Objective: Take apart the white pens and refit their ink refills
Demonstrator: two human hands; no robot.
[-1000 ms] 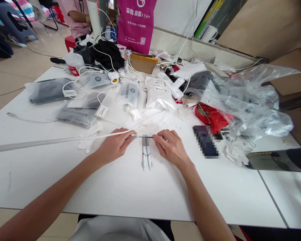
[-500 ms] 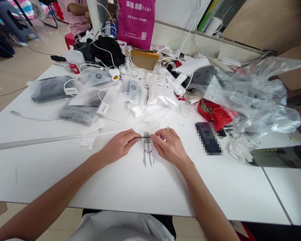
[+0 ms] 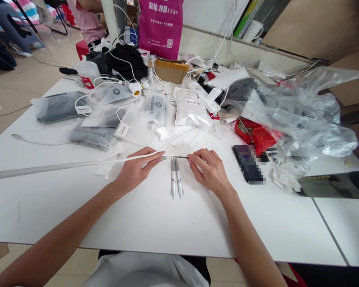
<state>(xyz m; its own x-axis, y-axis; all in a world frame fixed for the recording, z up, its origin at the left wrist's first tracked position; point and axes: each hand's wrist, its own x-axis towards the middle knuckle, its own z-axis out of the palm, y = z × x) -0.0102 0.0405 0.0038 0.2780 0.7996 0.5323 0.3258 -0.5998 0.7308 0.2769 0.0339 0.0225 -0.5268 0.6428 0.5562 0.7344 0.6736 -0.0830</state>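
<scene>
My left hand (image 3: 137,167) is closed in a pinch, and a short greyish, clear tip of a pen part (image 3: 165,158) pokes out past its fingertips. Most of that part is hidden by the fingers. Facing it, my right hand (image 3: 208,169) pinches a thin black pen refill (image 3: 183,157) whose narrow end points left toward the pen part. Whether the two ends touch is too small to tell. Just below them, two white-and-clear pens, a left pen (image 3: 173,179) and a right pen (image 3: 178,179), lie side by side on the white table (image 3: 137,223).
A white cable (image 3: 77,163) passes over my left hand. Packaged goods in frosted bags (image 3: 92,133) and a white pouch (image 3: 191,107) lie behind. To the right are a phone (image 3: 248,165), a red bag (image 3: 261,137) and crumpled clear plastic (image 3: 314,123).
My hands have moved apart, the right one shifting right and the left one slightly left. More of the black refill and the clear pen part now shows between them.
</scene>
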